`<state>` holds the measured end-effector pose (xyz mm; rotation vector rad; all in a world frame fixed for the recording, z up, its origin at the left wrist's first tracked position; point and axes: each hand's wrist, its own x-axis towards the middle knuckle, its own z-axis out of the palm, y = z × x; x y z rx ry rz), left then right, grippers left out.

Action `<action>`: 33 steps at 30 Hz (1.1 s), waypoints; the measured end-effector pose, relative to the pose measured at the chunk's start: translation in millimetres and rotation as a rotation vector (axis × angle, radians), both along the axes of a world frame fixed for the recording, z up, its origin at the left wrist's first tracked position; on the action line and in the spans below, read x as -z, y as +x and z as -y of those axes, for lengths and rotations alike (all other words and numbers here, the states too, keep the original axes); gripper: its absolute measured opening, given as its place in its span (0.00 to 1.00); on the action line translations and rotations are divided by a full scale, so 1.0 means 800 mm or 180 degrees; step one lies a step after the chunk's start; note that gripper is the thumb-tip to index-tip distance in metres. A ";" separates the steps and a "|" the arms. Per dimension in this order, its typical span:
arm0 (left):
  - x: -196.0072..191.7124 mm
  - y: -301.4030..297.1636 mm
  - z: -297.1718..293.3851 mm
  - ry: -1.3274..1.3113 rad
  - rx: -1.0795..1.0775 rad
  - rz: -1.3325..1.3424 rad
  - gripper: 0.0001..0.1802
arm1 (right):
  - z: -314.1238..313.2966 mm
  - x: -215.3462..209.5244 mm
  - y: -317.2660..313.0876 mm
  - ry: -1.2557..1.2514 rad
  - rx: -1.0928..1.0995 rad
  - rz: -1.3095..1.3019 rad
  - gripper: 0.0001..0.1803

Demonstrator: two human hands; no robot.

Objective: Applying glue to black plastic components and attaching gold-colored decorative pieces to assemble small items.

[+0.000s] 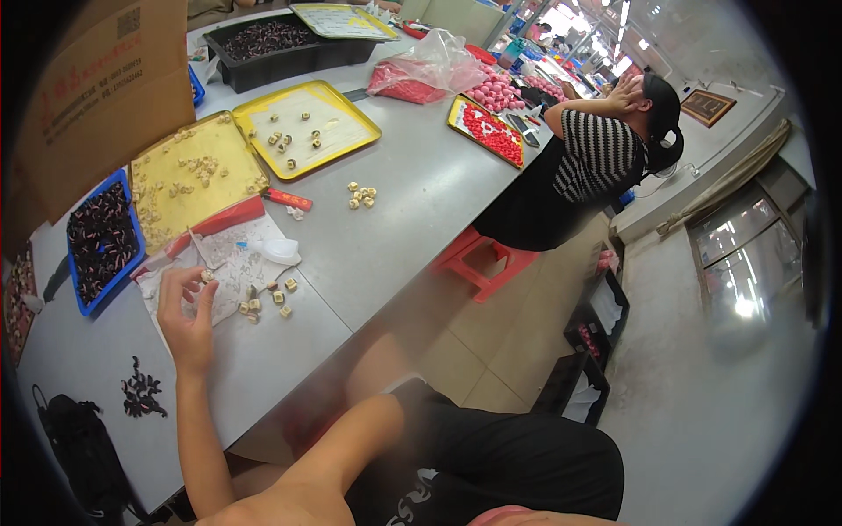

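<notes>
My left hand [187, 320] is raised over the grey table's near left part, thumb and fingertips pinched on a small cream piece [207, 276]. Beneath and beside it lies a crumpled, stained white sheet [219, 248]. Several small cream cubes with dark marks [290, 285] sit loose just right of the hand. A white squeeze bottle with a blue tip [279, 252] rests on its side on the sheet. My right arm [351, 443] bends toward the lower edge, and its hand is out of the picture.
A blue tray [111, 294] of dark curved pieces and two yellow trays [184, 151] [346, 145] stand beyond. Loose black pieces [140, 390] lie at left. A cardboard box [96, 105] rises far left. A co-worker [596, 153] sits right, near a red stool [478, 263].
</notes>
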<state>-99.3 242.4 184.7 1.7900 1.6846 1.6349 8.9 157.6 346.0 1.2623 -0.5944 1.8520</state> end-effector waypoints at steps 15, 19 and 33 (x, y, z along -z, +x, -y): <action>0.024 -0.014 -0.002 0.0169 -0.0226 -0.0320 0.08 | -0.177 0.128 0.022 0.1568 0.5031 0.3079 0.10; 0.010 -0.005 -0.004 0.0231 -0.0615 0.0111 0.09 | -0.206 0.150 0.022 0.1449 0.5504 0.3648 0.08; 0.003 0.006 -0.001 0.0429 -0.0633 -0.0063 0.11 | -0.205 0.185 0.013 0.1527 0.4715 0.3615 0.06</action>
